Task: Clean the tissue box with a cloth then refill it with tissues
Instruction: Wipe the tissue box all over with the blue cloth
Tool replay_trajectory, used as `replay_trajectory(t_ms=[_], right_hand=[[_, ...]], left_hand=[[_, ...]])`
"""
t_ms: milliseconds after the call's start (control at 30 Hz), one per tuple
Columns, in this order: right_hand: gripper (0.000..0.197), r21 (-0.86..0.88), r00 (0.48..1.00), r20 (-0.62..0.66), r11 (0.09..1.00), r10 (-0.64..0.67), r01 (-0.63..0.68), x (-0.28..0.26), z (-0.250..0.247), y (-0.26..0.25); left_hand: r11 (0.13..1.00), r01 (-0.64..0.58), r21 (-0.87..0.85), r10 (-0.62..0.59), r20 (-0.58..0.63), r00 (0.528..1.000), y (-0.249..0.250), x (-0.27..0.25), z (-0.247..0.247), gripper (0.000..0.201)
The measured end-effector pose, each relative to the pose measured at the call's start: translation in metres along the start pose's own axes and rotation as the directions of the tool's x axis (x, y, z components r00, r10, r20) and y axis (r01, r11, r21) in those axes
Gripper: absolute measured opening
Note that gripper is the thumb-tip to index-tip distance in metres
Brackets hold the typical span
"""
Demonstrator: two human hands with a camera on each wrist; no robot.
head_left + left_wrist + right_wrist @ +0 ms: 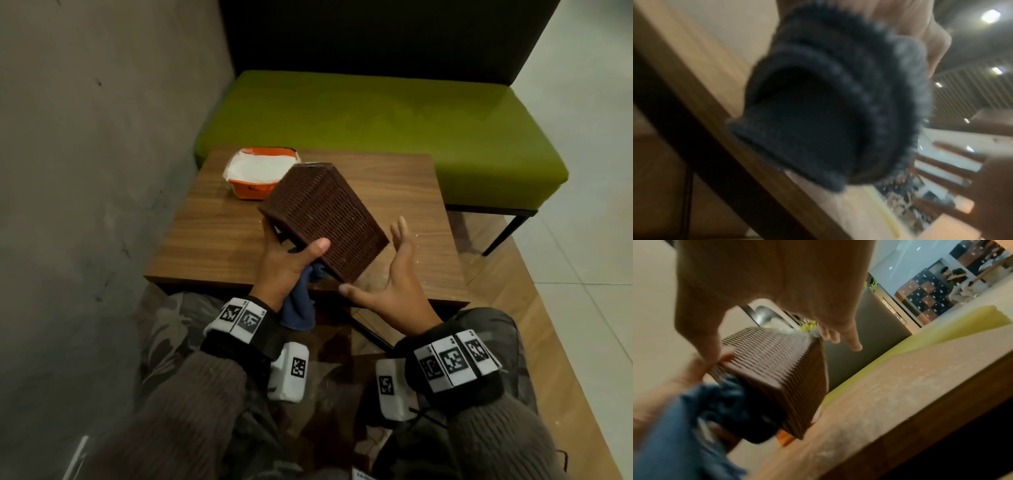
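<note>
the left hand (284, 263) holds the brown woven tissue box (325, 219) above the wooden table (212, 240), tilted, with the thumb lying on the ribbed upper side and the other fingers under the left end. the same hand also keeps the blue cloth (299, 305) pressed against the near underside of the box; the free end of the cloth hangs down past the table edge. in the left wrist view the cloth (818, 113) fills most of the picture and it is blurred.

the right hand (394, 277) is spread open with straight fingers, palm turned to the box, just beside its right end. if it touches the box or not, i cannot tell. in the right wrist view the box (777, 369) is under the fingers (853, 344).

an orange pack of white tissues (260, 174) lies on the far left part of the table, behind the box. a green bench (376, 123) stands behind the table.
</note>
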State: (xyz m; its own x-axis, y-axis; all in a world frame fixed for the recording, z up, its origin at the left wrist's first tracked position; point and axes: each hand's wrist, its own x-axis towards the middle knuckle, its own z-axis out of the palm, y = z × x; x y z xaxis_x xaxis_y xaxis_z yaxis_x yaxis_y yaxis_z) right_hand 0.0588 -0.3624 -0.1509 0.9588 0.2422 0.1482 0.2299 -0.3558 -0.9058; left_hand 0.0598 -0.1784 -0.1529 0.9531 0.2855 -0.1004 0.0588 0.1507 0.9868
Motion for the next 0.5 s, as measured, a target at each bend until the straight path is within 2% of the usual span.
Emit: replay_trajectory(t_ms=[67,100,167,233,333,367,433,467,500], right_hand=[[0.14,0.069,1.0,0.001,0.998,-0.006,0.006,0.0,0.002,-0.015],[0.143,0.06,1.0,-0.025,0.998,-0.016,0.017,0.002,0.004,-0.023],[0.144,-0.018,0.989,-0.148,0.999,-0.031,0.029,0.012,0.011,-0.03],[0.129,-0.012,0.964,-0.266,1.0,-0.023,0.02,0.02,0.014,-0.027],[0.105,0.035,0.953,-0.304,0.999,-0.008,0.02,0.017,0.007,-0.012],[0.103,0.015,0.955,-0.296,1.0,-0.004,0.009,0.013,0.003,-0.007],[0.103,-0.053,0.958,-0.287,0.999,-0.014,-0.002,0.007,-0.005,0.001],[0.104,-0.078,0.959,-0.284,0.997,-0.022,-0.001,0.005,-0.006,0.003],[0.105,-0.089,0.959,-0.283,0.996,-0.027,0.002,0.003,-0.006,0.005]], left_hand=[[0.971,-0.15,0.187,0.143,0.048,0.988,-0.003,0.002,0.002,0.108],[0.955,-0.203,0.216,0.187,0.093,0.978,-0.006,0.001,0.006,0.119],[0.956,-0.223,0.189,0.193,0.164,0.967,-0.01,-0.002,0.014,0.134],[0.946,-0.208,0.249,0.161,0.196,0.967,-0.015,0.001,0.012,0.136],[0.886,-0.204,0.417,0.083,0.291,0.953,-0.005,0.004,-0.006,0.123],[0.888,-0.167,0.429,0.062,0.248,0.967,-0.002,0.005,-0.014,0.115],[0.943,-0.059,0.326,0.062,0.001,0.998,0.01,0.008,-0.026,0.079],[0.962,-0.079,0.263,0.114,-0.123,0.986,0.017,0.01,-0.029,0.059],[0.958,-0.152,0.244,0.204,-0.206,0.957,0.027,0.009,-0.028,0.043]])
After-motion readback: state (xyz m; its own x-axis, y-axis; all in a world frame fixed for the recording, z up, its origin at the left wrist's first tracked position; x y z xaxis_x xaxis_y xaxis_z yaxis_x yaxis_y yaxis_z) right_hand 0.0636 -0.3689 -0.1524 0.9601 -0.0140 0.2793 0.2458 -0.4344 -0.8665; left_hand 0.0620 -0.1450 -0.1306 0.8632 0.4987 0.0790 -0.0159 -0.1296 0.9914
